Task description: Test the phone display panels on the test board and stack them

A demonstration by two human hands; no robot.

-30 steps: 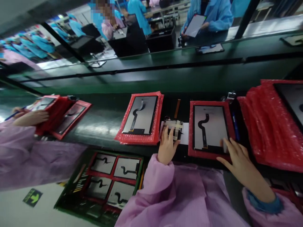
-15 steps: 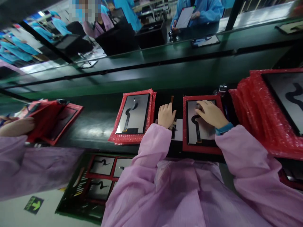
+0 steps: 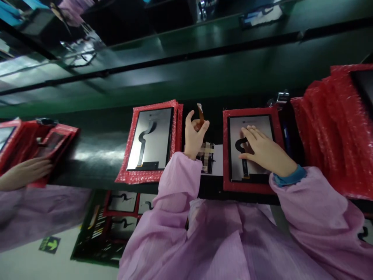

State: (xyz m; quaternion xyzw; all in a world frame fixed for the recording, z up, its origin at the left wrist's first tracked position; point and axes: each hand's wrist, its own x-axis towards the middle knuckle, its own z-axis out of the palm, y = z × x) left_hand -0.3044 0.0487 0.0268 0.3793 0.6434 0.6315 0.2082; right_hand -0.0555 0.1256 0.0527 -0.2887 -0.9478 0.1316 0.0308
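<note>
My left hand [image 3: 194,132] pinches a thin amber strip [image 3: 201,113] with a pale tip, which points away from me. Below it, a dark circuit board with tan patches [image 3: 206,155] lies beside a white sheet [image 3: 218,159]. My right hand [image 3: 259,149] rests on a grey display panel [image 3: 259,120], fingers stretched and thumb apart, partly covering its black curved flex cable [image 3: 239,145]. That panel lies on a red foam sheet [image 3: 227,186]. To the left, another display panel [image 3: 160,136] lies on red bubble wrap [image 3: 124,175], its cable curving upward.
Stacked red bubble-wrap sheets [image 3: 320,136] rise at the right, near a small metal device [image 3: 282,99]. A green crate [image 3: 87,233] with panels sits below the bench edge. At left, a co-worker's hand [image 3: 27,173] is beside red wrapping [image 3: 26,144]. A rail [image 3: 163,60] crosses behind.
My left hand has lifted and turned, with the amber strip now between its fingers. My right hand has stayed on the panel, its thumb spread lower. The view has tipped downward.
</note>
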